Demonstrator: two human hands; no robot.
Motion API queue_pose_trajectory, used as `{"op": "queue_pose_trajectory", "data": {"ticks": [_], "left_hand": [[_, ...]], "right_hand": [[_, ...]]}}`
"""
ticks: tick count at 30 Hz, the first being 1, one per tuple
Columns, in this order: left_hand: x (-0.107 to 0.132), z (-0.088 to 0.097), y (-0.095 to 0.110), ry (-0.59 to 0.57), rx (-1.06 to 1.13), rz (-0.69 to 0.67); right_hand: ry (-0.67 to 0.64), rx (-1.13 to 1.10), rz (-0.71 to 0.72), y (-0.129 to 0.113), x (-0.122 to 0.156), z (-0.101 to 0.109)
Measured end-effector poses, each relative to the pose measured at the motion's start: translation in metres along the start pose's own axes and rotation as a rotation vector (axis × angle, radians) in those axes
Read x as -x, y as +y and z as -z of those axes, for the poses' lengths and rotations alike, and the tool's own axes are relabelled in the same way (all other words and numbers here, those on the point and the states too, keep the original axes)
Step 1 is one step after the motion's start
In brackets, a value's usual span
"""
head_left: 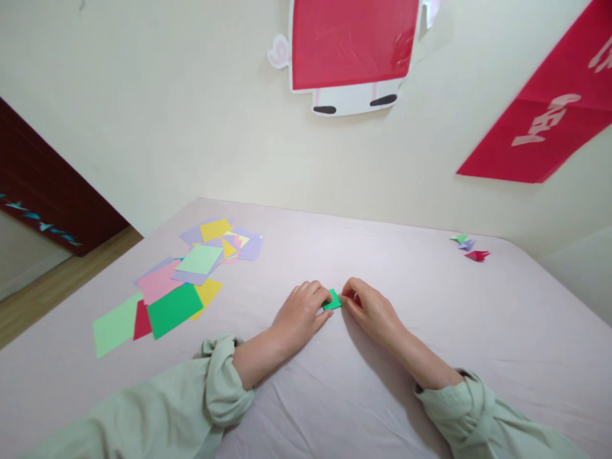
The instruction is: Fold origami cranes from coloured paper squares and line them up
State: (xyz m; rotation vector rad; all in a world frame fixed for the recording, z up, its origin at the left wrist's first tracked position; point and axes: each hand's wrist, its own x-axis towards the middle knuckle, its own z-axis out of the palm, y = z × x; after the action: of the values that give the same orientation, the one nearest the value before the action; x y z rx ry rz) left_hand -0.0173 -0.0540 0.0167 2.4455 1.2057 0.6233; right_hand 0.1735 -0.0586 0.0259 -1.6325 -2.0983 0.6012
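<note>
A small folded piece of green paper (332,300) lies on the pale pink table (335,395) between my hands. My left hand (301,312) rests on the table with its fingers curled, pinching the paper's left end. My right hand (370,309) pinches the right end, fingertips pressed on it. Both forearms wear light green sleeves, rolled back at the wrists.
A loose spread of coloured paper squares (182,280), green, pink, yellow, lilac and red, lies at the left of the table. Three small folded paper shapes (471,247) sit at the far right. Red posters hang on the wall behind. Wooden floor shows at left.
</note>
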Motion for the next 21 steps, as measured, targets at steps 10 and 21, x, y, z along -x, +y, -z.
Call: {"op": "queue_pose_trajectory", "data": {"ticks": [10,21], "left_hand": [[-0.0021,0.0008,-0.0036,-0.014,0.023,-0.004],[-0.0005,0.0007,-0.0011,-0.002,-0.084,0.035]], "right_hand": [[-0.101,-0.014,0.128,0.0048,-0.0004,0.0001],[-0.108,0.02,0.14,0.0052,-0.0021,-0.0001]]}}
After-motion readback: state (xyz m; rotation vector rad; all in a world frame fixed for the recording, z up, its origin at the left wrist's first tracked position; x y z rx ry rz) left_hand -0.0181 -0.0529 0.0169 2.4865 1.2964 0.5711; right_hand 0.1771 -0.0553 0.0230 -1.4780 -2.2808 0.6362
